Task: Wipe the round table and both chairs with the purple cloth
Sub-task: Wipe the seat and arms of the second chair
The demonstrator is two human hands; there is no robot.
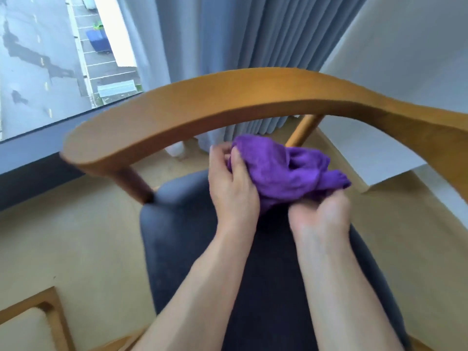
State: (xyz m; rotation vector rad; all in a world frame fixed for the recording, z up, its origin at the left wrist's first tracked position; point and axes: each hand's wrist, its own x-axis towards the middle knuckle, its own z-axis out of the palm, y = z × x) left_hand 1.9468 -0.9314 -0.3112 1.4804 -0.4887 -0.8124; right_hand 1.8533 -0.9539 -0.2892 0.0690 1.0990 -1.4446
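Purple cloth bunched between both hands, left hand fingers pinching its edge; right hand clutching underneath — above chair seat

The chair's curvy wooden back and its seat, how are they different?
The wooden back is orange-brown, hard-looking and bare; the seat is dark blue-grey and padded. The back arches high up; the seat lies flat below, under both hands and the purple cloth. Both belong to one chair.

bunched purple cloth, above chair seat
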